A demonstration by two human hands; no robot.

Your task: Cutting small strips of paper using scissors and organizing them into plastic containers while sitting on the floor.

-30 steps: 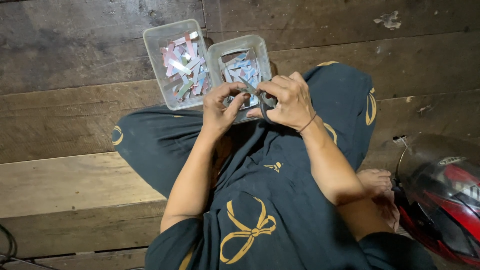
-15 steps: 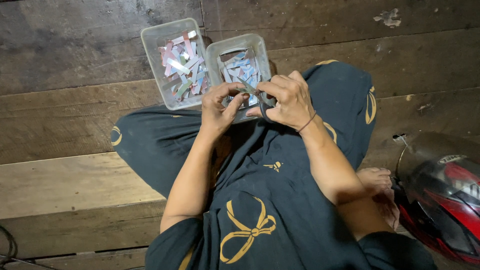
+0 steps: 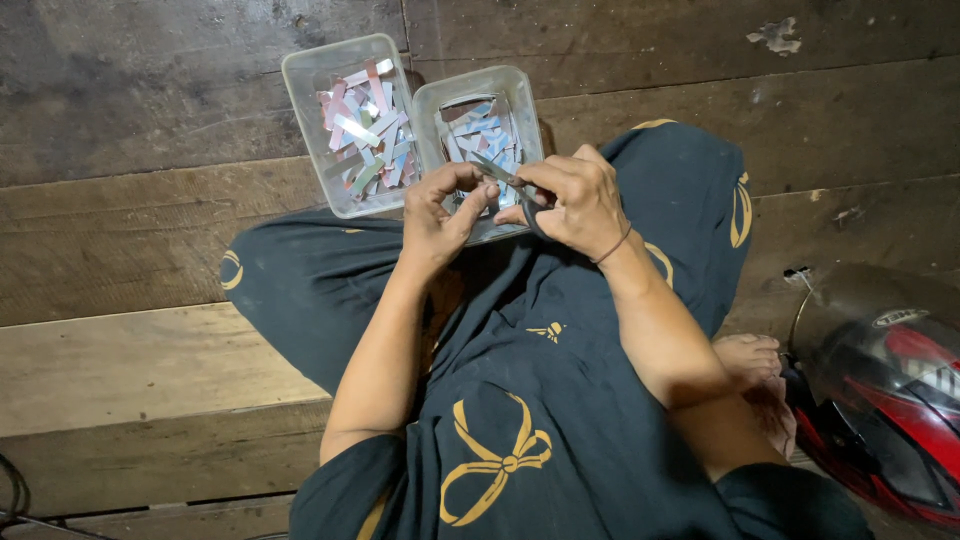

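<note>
Holding scissors (image 3: 500, 175), the right hand (image 3: 575, 205) is closed around their handles. Just left, the left hand (image 3: 440, 210) pinches a small strip, too tiny to see well. Both hover over the near tub (image 3: 525, 110); another tub (image 3: 300, 90) sits farther left. A slip could nick fingers, or bits might fall on the floor (image 3: 150, 270).

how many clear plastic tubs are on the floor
2. The left tub of mixed coloured paper strips sits beside the right tub of bluish strips, whose near edge lies behind the left hand and right hand holding scissors.
</note>
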